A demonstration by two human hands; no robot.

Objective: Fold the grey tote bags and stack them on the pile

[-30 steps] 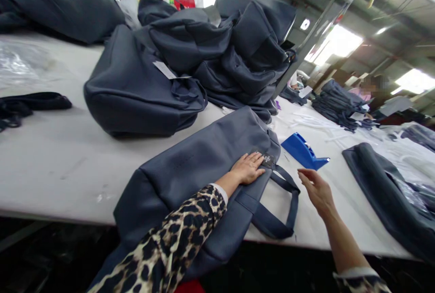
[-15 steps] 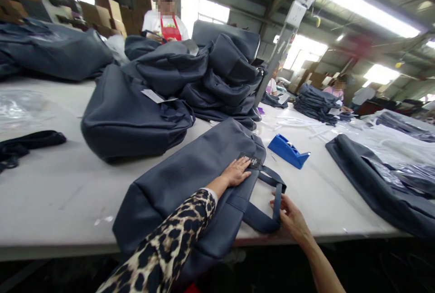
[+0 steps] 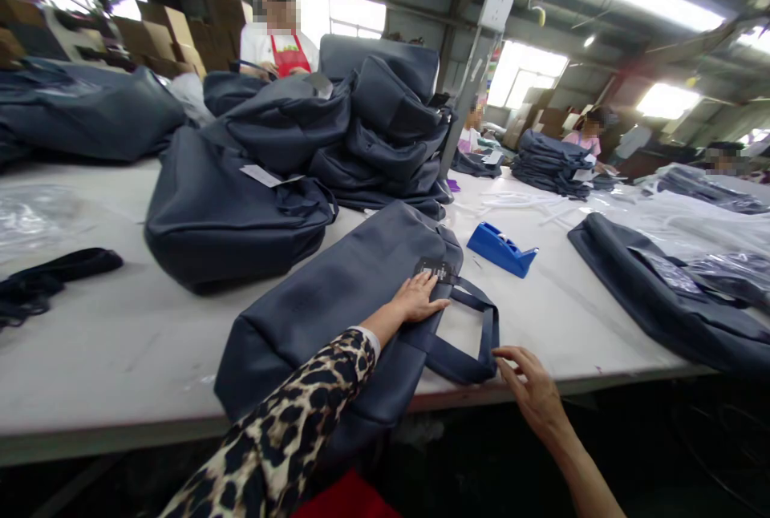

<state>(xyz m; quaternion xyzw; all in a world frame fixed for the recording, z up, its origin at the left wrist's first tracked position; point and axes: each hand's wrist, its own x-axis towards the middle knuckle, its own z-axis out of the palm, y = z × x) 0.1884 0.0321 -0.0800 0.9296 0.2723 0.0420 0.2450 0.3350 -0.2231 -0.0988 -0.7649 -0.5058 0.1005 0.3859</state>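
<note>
A dark navy bag point(image 3: 337, 277) lies flat on the table, its lower side hanging over the front edge. My left hand point(image 3: 416, 298) rests on it with fingers stretched out, the fingertips touching a black printed tag point(image 3: 436, 269) near the bag's top edge. From that edge a looped strap handle point(image 3: 463, 370) spreads to the right over the tabletop. At the handle's outer corner is my right hand point(image 3: 532, 386), its fingers loosely bent and apart, the tips at or just beside the strap; contact is hard to tell.
A blue tape dispenser point(image 3: 502, 249) stands beyond the handle. Stuffed navy bags point(image 3: 241, 213) are piled behind, and another bag point(image 3: 655, 285) lies at right. Black straps point(image 3: 60, 277) lie at left on the white table point(image 3: 144, 366). A person in a red apron point(image 3: 289, 53) stands behind the pile.
My right hand's fingers have come out from around the handle to its outer edge. The handle now lies more spread out. My left hand stays on the bag; the view has shifted slightly.
</note>
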